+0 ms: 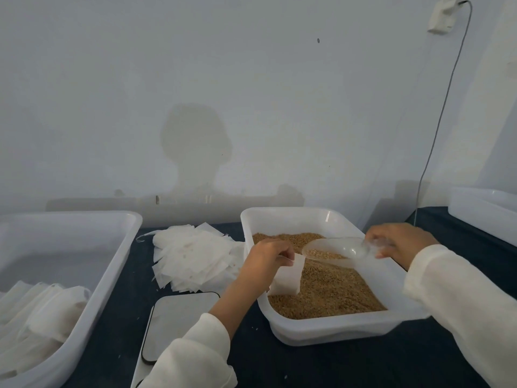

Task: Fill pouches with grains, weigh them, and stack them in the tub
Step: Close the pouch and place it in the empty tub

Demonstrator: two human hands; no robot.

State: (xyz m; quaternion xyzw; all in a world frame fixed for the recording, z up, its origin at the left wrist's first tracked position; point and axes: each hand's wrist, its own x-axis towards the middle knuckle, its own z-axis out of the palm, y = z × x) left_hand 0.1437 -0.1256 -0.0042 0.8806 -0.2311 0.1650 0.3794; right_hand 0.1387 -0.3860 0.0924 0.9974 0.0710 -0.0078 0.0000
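Over the grain tray (321,330) on the dark desk (251,365), the left hand (268,254) pinches the top edge of an empty white pouch (286,277), which hangs just above the grains (327,289). The right hand (400,239) grips the handle of a clear scoop (335,247), held roughly level with a small load of grain in it, its lip close to the pouch mouth but not yet over it. I cannot tell whether the mouth is held open; only one hand is on it.

That is where the risk seems to lie. If the mouth sags shut or the scoop tips before its lip is over the opening, grain would run down the outside. Most would fall back into the tray, since the pouch hangs above it, but the pouch sits near the tray's left wall, so some could spill onto the desk. A fast pour might also fold the thin pouch over, or pull it from the pinch.

A pile of empty pouches (195,256) lies left of the tray. The scale (181,323) sits in front of it, nothing on it. The tub (123,242) at far left already holds filled pouches (42,317).
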